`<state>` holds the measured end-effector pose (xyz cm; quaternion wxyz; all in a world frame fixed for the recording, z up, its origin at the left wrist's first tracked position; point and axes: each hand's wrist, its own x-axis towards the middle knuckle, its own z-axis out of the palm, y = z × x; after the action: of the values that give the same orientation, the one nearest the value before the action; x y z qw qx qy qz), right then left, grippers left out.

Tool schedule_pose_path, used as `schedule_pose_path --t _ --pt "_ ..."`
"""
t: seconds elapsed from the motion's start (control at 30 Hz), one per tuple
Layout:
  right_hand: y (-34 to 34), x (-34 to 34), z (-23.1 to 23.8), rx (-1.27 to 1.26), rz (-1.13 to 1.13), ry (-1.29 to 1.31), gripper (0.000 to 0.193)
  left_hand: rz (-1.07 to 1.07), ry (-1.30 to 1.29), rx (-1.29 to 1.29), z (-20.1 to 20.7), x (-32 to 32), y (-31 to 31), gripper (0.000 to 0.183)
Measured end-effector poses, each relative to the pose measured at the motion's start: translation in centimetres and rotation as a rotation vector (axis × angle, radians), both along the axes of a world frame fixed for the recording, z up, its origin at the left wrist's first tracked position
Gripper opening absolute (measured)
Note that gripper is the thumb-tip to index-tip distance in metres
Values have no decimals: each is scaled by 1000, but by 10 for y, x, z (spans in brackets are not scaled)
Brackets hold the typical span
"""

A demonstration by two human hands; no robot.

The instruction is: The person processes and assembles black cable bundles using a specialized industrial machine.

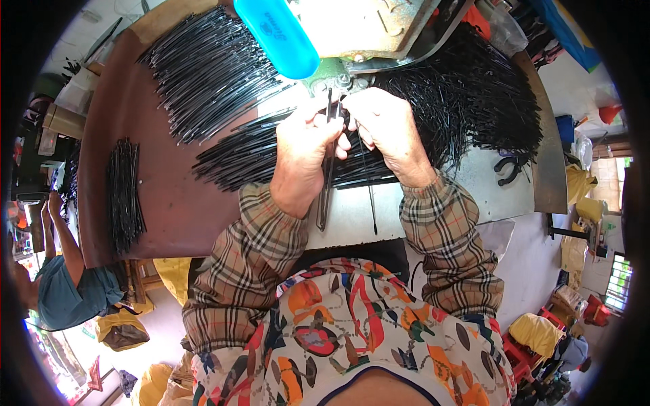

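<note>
your checked sleeves (257,257) come up from the near edge of the worktop (169,203), both hands meeting near the far edge under the green machine head (332,78). your left hand (301,159) has its grip closed on a long black strip (325,183) that hangs back toward you. your right hand (386,128) pinches a thin black rod (367,196) beside it, fingertips nearly touching the left's. loose black strips (210,68) lie fanned toward the far left corner, a small bundle (124,193) sits at the left edge, and a tangled black heap (474,95) fills the right side.
</note>
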<state>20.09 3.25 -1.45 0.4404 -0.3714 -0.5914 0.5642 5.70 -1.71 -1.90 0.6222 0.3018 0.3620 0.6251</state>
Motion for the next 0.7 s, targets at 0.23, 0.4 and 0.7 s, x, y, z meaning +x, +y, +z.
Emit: schedule_pose_path --t 0.23,0.4,0.7 --pt "0 -4 -6 35 -10 23 14 33 45 29 -1 3 1 36" --pt "9 -5 -7 17 27 104 14 49 128 127 0 3 9 26" --pt "19 -9 -11 -5 47 246 13 112 100 120 0 7 23 8"
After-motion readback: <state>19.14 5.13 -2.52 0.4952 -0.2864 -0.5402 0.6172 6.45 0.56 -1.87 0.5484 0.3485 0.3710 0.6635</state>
